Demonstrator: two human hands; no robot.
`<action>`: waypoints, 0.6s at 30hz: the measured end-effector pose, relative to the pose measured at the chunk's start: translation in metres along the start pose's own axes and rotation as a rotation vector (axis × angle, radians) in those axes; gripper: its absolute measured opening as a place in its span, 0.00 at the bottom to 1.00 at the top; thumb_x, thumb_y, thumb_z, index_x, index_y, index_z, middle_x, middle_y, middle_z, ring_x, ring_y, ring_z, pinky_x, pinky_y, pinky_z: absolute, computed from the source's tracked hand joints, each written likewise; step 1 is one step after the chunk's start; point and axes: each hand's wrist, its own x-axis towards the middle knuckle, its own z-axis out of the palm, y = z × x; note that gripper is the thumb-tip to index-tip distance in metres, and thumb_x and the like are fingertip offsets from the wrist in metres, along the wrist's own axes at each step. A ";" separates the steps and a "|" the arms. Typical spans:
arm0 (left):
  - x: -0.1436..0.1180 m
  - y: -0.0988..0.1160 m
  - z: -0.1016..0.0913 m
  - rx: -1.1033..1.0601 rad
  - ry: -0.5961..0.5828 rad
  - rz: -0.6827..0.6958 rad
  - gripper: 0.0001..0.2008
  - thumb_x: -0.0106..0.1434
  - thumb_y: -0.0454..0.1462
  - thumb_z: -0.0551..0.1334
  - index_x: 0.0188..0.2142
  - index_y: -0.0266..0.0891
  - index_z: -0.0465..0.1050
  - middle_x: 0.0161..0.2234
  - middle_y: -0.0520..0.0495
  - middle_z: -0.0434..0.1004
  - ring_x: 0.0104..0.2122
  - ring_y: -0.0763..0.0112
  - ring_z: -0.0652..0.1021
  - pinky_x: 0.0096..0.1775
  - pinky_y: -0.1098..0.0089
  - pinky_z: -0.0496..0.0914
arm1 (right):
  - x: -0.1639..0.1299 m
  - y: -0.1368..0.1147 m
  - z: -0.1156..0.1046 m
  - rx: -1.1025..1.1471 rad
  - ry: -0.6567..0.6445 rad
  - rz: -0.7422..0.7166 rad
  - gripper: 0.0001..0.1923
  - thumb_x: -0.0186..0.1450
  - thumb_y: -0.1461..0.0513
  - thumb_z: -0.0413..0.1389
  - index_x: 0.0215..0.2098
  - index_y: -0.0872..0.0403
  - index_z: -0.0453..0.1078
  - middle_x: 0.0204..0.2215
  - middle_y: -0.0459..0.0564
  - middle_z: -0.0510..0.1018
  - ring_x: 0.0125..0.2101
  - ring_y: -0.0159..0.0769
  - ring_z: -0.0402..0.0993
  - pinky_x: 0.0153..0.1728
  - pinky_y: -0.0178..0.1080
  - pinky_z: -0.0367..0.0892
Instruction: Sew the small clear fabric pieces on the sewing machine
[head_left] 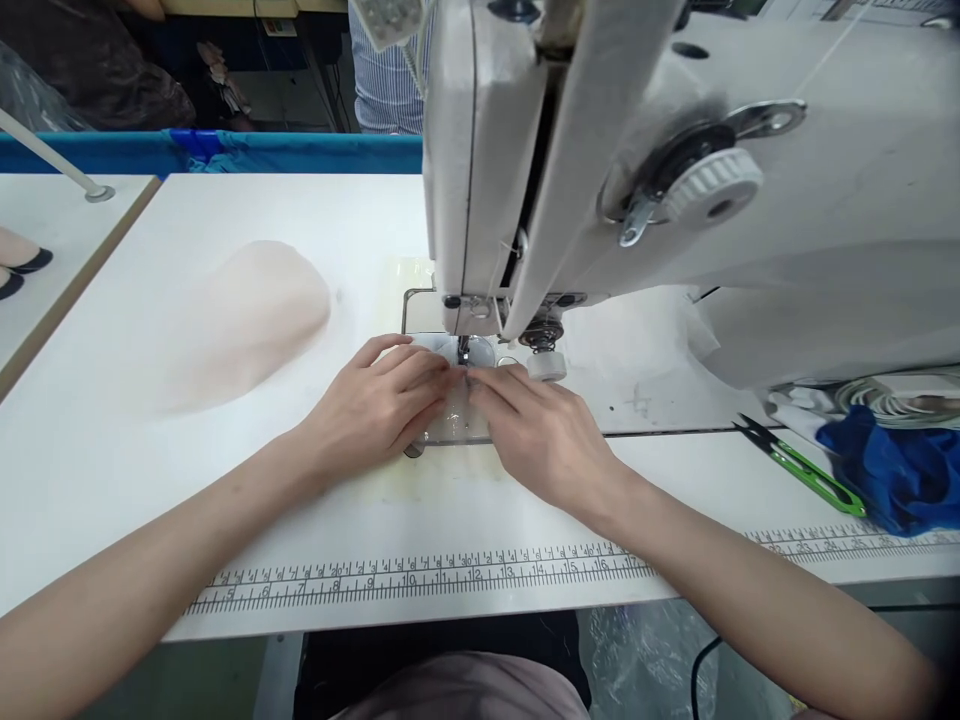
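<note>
My left hand (388, 398) is at the sewing machine's presser foot (463, 350), its fingers bent and pressed together just left of the needle. From the other side my right hand (541, 430) meets it, fingertips pinched close to the foot. Whatever lies between the fingertips is too small or hidden to make out. Below the fingers shows the metal needle plate (454, 432). Left of my hands, on the white table (360, 500), rests a pale pink, rounded cup-like piece (262, 310), looking blurred and thin.
The white sewing machine (675, 200) rises over my hands. Green thread snips (810, 474) lie on the right beside a blue cloth (892, 465). A printed ruler (409, 580) runs along the front edge. At far left are dark-tipped pale pieces (22, 260); people sit behind the blue trough (300, 152).
</note>
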 end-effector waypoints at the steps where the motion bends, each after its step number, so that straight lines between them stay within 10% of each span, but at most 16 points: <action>1: 0.001 0.001 0.001 0.026 -0.001 0.018 0.14 0.71 0.36 0.54 0.51 0.38 0.74 0.45 0.43 0.80 0.46 0.62 0.78 0.54 0.56 0.68 | 0.000 0.002 0.001 -0.015 -0.004 0.012 0.16 0.62 0.76 0.46 0.36 0.57 0.73 0.47 0.53 0.80 0.37 0.38 0.75 0.30 0.38 0.67; 18: -0.006 0.012 0.001 0.137 -0.061 -0.001 0.20 0.71 0.46 0.56 0.57 0.38 0.70 0.57 0.40 0.73 0.58 0.56 0.73 0.60 0.52 0.64 | 0.003 0.015 0.003 -0.143 0.029 0.016 0.18 0.62 0.72 0.51 0.47 0.54 0.74 0.41 0.50 0.83 0.47 0.43 0.74 0.49 0.44 0.63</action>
